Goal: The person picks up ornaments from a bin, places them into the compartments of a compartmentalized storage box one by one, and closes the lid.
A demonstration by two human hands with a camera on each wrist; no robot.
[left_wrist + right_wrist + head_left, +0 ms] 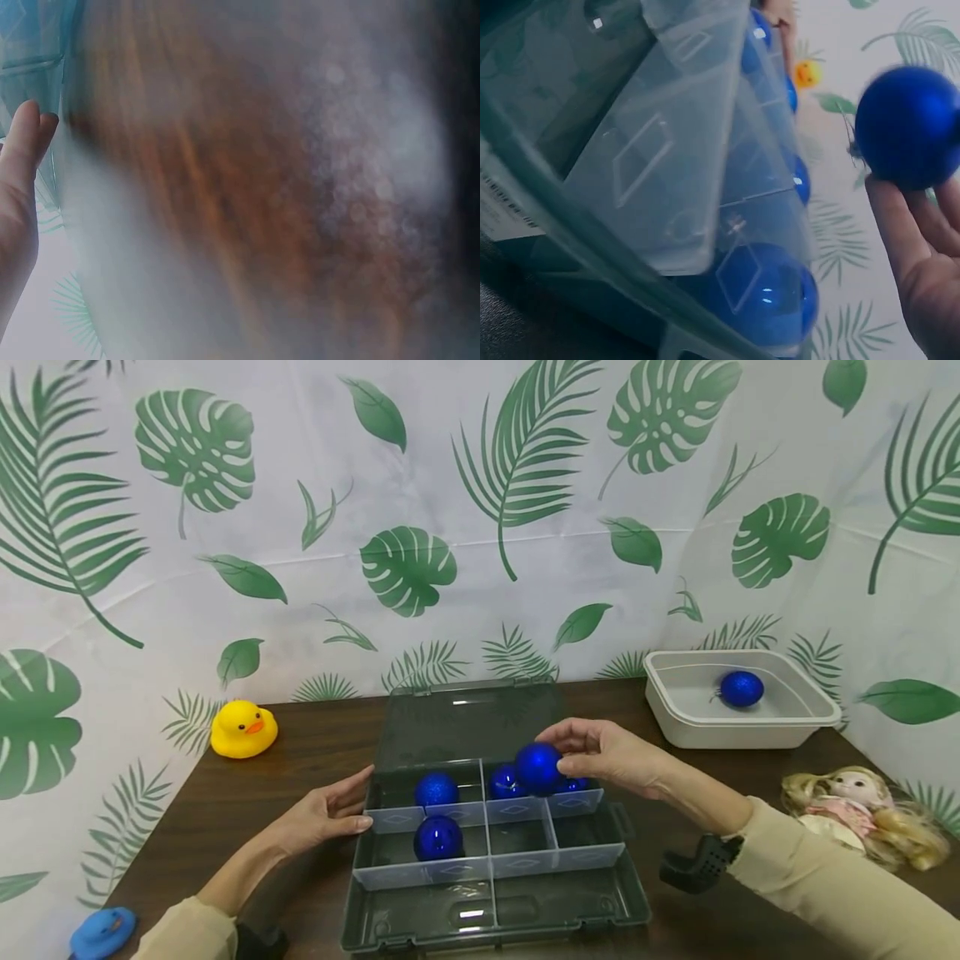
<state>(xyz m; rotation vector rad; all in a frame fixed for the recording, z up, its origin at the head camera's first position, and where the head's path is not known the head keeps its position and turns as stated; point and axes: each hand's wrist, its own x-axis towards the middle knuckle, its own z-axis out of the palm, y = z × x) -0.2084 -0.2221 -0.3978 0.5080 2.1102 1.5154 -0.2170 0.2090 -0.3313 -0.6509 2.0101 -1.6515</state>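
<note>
A smoky clear divided box [420,914] lies on the dark table with its lid tipped back. My left hand [318,814] rests against its left side, fingers straight, fingertips at the edge. With fingers and thumb my right hand [609,756] grips a matte blue Christmas ball [537,767] above the back right compartment. Behind that ball, a shiny blue ball [506,782] and another blue ball [576,785] sit in this compartment, partly hidden. A glittery blue ball [437,790] is in the back left compartment, and a shiny one [438,839] in the middle left.
A pale grey tub [738,733] at the back right holds one glittery blue ball [742,689]. Beside the right forearm lies a doll [855,810]. A yellow rubber duck [243,729] stands back left, a blue duck [103,932] front left. A leaf-print cloth hangs behind.
</note>
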